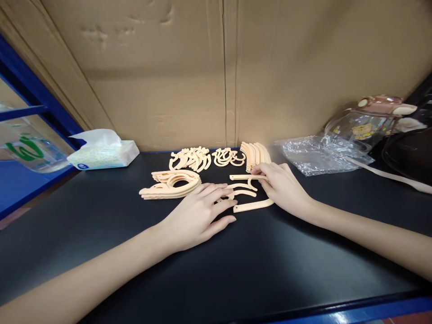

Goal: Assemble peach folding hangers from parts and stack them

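Loose pieces: peach plastic hanger parts (243, 193) lying flat on the black bench (101, 216), between the two hands, at the centre of view; one long curved strip, one short straight bar, a small hook-like curve.
Right hand: right hand (281, 186) at 3 o'clock of the loose pieces, palm down, fingertips touching the short straight bar; fingers lightly curled, not closed around anything; heel of the hand beside the end of the long strip.
Left hand: left hand (197, 216) at 8 o'clock of the loose pieces, flat on the bench, fingers spread and stretched toward 2 o'clock, tips resting on the near ends of the curved parts; nothing pinched.
Arched stack: pile of arched hanger arms (170, 184) at 10 o'clock of the left hand, just beside its fingertips, stacked flat.
Back row: heap of small hooks (191, 158) at 11 o'clock, tangle of rings (229, 157) at 12 o'clock, upright row of curved strips (256, 155) just beyond the right hand's fingers.
Tissue pack: tissue pack (103, 153) far off at 10 o'clock, one sheet sticking up.
Plastic bag: crumpled clear plastic bag (317, 155) at 2 o'clock, well apart from the right hand.
Bottle: clear bottle (367, 121) with cartoon print, lying behind the bag.
Backdrop: cardboard wall (202, 67) standing along the far edge of the bench.
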`<control>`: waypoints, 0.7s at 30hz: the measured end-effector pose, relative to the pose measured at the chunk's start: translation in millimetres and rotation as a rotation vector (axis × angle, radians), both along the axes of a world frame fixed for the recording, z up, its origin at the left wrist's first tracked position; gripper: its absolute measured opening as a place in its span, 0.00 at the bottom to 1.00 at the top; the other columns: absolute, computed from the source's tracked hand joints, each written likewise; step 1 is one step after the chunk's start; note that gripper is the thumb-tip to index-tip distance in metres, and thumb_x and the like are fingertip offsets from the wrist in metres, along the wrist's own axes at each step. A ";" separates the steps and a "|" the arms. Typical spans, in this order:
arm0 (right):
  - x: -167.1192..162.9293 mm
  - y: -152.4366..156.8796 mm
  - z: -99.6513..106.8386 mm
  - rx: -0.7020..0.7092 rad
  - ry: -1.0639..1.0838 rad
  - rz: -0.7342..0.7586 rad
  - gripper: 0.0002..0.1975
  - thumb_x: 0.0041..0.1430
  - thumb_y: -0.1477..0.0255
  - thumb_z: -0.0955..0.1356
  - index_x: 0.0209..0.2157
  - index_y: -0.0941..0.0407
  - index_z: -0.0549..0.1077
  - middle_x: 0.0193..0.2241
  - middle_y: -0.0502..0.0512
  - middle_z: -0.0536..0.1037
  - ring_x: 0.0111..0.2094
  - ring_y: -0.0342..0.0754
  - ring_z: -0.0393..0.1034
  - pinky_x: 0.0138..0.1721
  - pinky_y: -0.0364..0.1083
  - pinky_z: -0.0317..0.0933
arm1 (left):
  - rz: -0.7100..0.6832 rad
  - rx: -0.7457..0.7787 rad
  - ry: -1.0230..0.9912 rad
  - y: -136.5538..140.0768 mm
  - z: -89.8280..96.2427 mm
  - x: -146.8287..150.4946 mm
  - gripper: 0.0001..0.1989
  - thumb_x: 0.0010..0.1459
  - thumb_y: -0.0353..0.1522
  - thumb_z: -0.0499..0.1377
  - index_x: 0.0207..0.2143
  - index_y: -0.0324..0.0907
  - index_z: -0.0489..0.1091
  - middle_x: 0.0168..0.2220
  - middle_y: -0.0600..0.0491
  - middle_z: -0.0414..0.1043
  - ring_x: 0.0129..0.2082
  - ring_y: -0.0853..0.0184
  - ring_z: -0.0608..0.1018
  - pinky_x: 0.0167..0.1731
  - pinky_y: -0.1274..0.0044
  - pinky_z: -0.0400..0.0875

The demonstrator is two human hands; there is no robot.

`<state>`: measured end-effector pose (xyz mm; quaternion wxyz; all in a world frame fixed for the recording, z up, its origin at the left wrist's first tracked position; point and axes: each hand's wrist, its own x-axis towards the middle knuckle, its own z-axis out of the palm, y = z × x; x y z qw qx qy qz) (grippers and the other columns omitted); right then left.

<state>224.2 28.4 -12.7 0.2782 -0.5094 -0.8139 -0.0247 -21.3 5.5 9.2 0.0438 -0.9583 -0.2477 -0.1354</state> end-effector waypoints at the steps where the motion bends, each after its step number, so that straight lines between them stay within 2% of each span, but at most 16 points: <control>1: 0.0 -0.1 1.0 -0.007 -0.006 0.001 0.14 0.54 0.84 0.59 0.37 0.55 0.67 0.39 0.51 0.76 0.40 0.48 0.68 0.41 0.48 0.51 | 0.011 -0.002 -0.011 0.0 0.4 0.4 0.14 0.65 0.37 0.50 0.48 0.42 0.69 0.50 0.49 0.69 0.54 0.61 0.67 0.52 0.68 0.59; 4: -0.9 -2.3 6.3 0.014 -0.011 0.011 0.09 0.58 0.80 0.61 0.36 0.55 0.69 0.38 0.51 0.76 0.41 0.48 0.67 0.41 0.49 0.51 | 0.054 0.020 -0.018 0.1 0.7 1.3 0.11 0.65 0.35 0.50 0.44 0.43 0.71 0.43 0.51 0.71 0.46 0.63 0.71 0.46 0.69 0.62; 7: -3.7 -8.4 12.7 0.121 -0.036 0.122 0.06 0.62 0.73 0.61 0.35 0.56 0.69 0.37 0.53 0.75 0.40 0.48 0.66 0.40 0.48 0.53 | 0.088 0.069 -0.008 0.5 0.0 1.0 0.11 0.65 0.33 0.50 0.45 0.43 0.70 0.40 0.51 0.71 0.41 0.63 0.71 0.42 0.70 0.62; 10: -7.0 -16.4 15.3 0.237 -0.159 0.315 0.12 0.62 0.64 0.62 0.31 0.58 0.70 0.31 0.54 0.74 0.34 0.47 0.66 0.37 0.47 0.55 | 0.102 0.099 0.005 0.4 -0.2 0.6 0.12 0.65 0.33 0.50 0.47 0.42 0.69 0.37 0.51 0.71 0.39 0.63 0.71 0.40 0.71 0.62; 13: -8.9 -21.2 13.6 0.284 -0.255 0.451 0.17 0.60 0.59 0.63 0.31 0.58 0.71 0.30 0.55 0.74 0.34 0.48 0.67 0.38 0.47 0.58 | 0.127 0.097 0.004 -0.3 0.0 0.7 0.12 0.64 0.33 0.51 0.46 0.41 0.69 0.37 0.51 0.70 0.38 0.63 0.70 0.39 0.71 0.61; 15: -9.0 -21.1 12.5 0.242 -0.256 0.514 0.16 0.61 0.59 0.64 0.33 0.58 0.72 0.30 0.55 0.74 0.36 0.48 0.68 0.41 0.47 0.59 | 0.151 0.080 -0.010 -0.9 0.2 0.7 0.11 0.63 0.34 0.52 0.44 0.41 0.70 0.36 0.51 0.70 0.37 0.63 0.70 0.38 0.71 0.61; 18: -8.3 -18.7 13.6 0.109 -0.234 0.574 0.12 0.63 0.65 0.62 0.34 0.58 0.71 0.29 0.53 0.73 0.36 0.46 0.67 0.45 0.47 0.60 | 0.181 0.053 -0.030 -1.4 0.6 0.3 0.11 0.62 0.36 0.53 0.41 0.41 0.71 0.35 0.52 0.70 0.36 0.64 0.70 0.39 0.71 0.61; 21: -8.1 -17.6 15.1 0.033 -0.198 0.530 0.11 0.66 0.68 0.59 0.34 0.58 0.68 0.32 0.53 0.71 0.33 0.44 0.66 0.39 0.45 0.62 | 0.181 0.068 -0.023 -1.5 1.6 0.7 0.10 0.63 0.34 0.52 0.39 0.40 0.71 0.34 0.52 0.70 0.34 0.65 0.70 0.38 0.71 0.61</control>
